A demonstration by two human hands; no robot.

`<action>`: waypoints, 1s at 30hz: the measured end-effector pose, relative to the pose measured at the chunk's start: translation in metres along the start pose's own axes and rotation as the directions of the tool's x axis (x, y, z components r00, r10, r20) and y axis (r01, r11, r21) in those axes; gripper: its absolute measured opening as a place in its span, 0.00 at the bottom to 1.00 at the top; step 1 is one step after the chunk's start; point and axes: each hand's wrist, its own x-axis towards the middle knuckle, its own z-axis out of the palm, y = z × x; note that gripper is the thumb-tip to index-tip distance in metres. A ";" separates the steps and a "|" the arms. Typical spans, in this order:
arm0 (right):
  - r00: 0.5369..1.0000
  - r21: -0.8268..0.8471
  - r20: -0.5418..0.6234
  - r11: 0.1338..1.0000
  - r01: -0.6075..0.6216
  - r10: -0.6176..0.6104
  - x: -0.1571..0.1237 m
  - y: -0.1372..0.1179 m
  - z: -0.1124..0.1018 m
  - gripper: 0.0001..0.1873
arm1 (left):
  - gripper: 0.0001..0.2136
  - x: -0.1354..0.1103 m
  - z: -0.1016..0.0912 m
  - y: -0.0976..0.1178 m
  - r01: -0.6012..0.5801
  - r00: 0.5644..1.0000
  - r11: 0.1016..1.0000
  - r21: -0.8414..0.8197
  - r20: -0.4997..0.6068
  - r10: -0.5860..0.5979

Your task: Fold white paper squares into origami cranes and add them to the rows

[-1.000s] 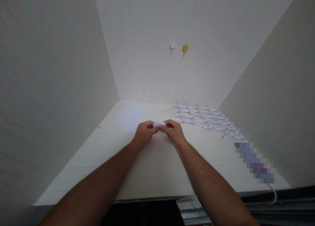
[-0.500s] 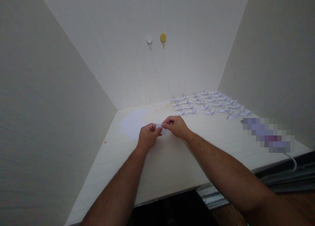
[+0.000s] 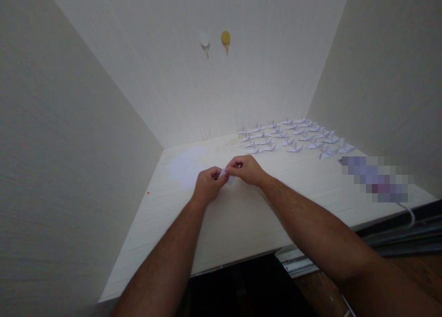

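Note:
A small piece of white paper (image 3: 223,173) is pinched between my two hands over the middle of the table. My left hand (image 3: 208,184) grips its left side, thumb on the near face and fingers curled behind. From the right, my right hand (image 3: 247,170) holds the paper between thumb and forefinger, its fingertips touching or nearly touching the left thumb. Much of the paper is covered by the fingers, so its folded shape cannot be made out. Beyond my right hand, several folded white paper cranes (image 3: 294,148) stand in rows at the back right.
White paper sheets (image 3: 186,167) lie at the back left of the pale table (image 3: 238,229). A blurred-out object (image 3: 375,179) with a white cable (image 3: 410,213) sits at the right. Walls enclose three sides. A white hook (image 3: 205,42) and a yellow hook (image 3: 225,37) hang on the back wall.
My hands have drawn slightly closer together, and less of the paper shows between them. The view has tilted down a little, so the hooks and cranes appear higher.

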 end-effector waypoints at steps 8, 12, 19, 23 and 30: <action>0.999 0.001 -0.025 0.999 0.035 -0.035 -0.001 -0.002 0.004 0.06 | 0.10 0.000 0.006 0.000 0.003 1.000 1.000 -0.013 -0.021 -0.003; 0.998 -0.051 -0.017 0.997 0.061 -0.062 -0.001 -0.001 0.004 0.06 | 0.09 -0.001 0.005 0.000 -0.027 1.000 0.996 0.080 0.002 0.026; 0.992 -0.036 -0.078 0.994 0.101 -0.103 0.001 0.002 0.006 0.07 | 0.08 0.002 0.005 -0.001 0.025 0.990 0.999 -0.026 -0.138 -0.028; 0.994 -0.029 -0.072 0.997 0.077 -0.078 0.000 0.003 0.007 0.07 | 0.08 0.003 0.004 -0.004 0.035 0.982 0.989 -0.146 -0.180 -0.061; 0.997 -0.056 -0.053 0.997 0.051 -0.054 -0.001 0.002 0.004 0.08 | 0.09 0.004 0.001 -0.011 -0.031 0.993 0.998 -0.063 -0.119 0.023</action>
